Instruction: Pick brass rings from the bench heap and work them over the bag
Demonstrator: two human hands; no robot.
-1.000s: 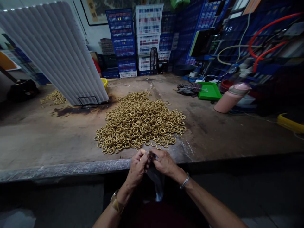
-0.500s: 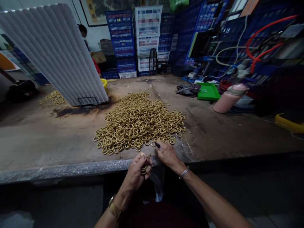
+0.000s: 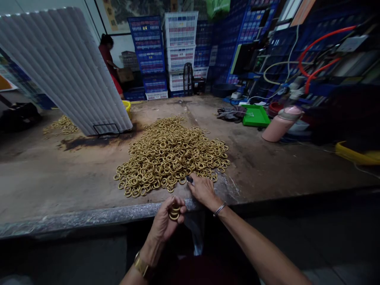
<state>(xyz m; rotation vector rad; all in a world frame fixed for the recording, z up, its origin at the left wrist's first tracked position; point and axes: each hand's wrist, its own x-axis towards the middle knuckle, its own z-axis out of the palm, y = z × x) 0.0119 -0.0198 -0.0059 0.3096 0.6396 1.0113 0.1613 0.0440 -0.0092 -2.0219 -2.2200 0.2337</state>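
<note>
A wide heap of gold-coloured rings [image 3: 169, 154] lies on the worktable [image 3: 95, 174]. My left hand [image 3: 169, 217], with a watch on its wrist, is just off the table's front edge, its fingers curled around several rings [image 3: 174, 213]. At the near edge of the heap rests my right hand [image 3: 203, 190], which wears a bangle. A small dark object [image 3: 189, 179] shows at its thumb and finger, which are closed on it; part of it is hidden. The right fingertips reach the closest rings.
A tall ribbed white panel [image 3: 68, 71] leans in a wire stand at the left, beside more rings [image 3: 63, 125]. Towards the right are a green tray [image 3: 255, 115], a pink bottle [image 3: 279, 126] and dark cloth. Crates [image 3: 179, 51] and a person [image 3: 108, 57] are behind.
The view has shifted, showing more of the person behind. My left hand has drawn slightly away from my right hand and turned, so the rings in it show more. My right hand stays by the heap.
</note>
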